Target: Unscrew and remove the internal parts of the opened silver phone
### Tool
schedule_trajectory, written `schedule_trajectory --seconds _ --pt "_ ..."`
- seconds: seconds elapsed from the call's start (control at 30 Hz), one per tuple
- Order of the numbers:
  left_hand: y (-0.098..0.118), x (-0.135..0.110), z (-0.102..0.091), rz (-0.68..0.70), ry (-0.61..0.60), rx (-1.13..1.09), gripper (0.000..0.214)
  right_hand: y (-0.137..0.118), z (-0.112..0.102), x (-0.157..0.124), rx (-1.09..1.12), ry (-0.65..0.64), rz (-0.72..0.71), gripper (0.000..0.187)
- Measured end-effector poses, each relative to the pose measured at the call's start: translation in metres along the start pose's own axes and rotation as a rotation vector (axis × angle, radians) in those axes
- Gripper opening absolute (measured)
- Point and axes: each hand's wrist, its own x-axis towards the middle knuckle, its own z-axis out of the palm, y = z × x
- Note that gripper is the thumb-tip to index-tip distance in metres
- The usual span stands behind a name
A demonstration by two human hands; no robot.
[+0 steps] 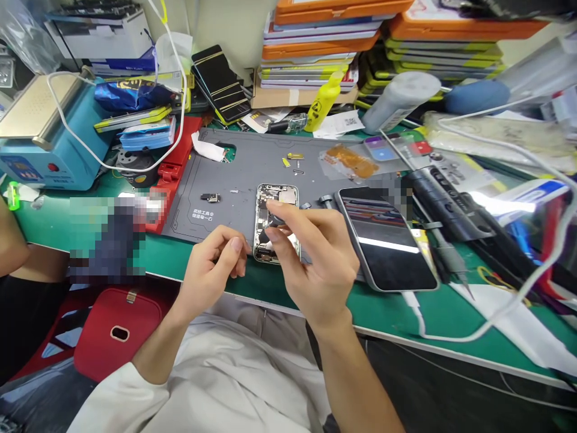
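Observation:
An opened phone point(262, 234) with its inner boards bare lies on a grey work mat point(234, 156) at the bench's front edge. Over its right side hovers my right hand point(318, 258), thumb and forefinger brought close together in a pinch. Something dark shows between these fingertips; whether it is held or part of the phone behind, I cannot tell. Just left of the phone, my left hand point(215, 267) is loosely closed, with nothing visible in its curled fingers. A small black phone part point(210, 198) rests on the mat, and a few tiny pieces are scattered farther back.
To the right lies a second phone point(385, 240) with a white cable point(415, 310) plugged in. A screwdriver-like tool point(451, 258) and a black device point(455, 198) sit beyond it. A blue machine point(54, 144) stands left; a yellow bottle point(323, 102) and stacked cases point(320, 51) stand behind.

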Motion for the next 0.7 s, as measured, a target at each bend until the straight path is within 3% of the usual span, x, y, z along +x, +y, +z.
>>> schedule_trajectory --seconds 0.47,0.7 --pt "0.000 -0.001 0.001 0.028 -0.007 -0.039 0.032 0.004 -0.001 -0.007 -0.093 0.087 0.006 0.049" --pt "-0.002 -0.003 0.002 0.038 0.013 -0.058 0.030 0.006 -0.001 -0.020 -0.038 0.032 0.003 0.065"
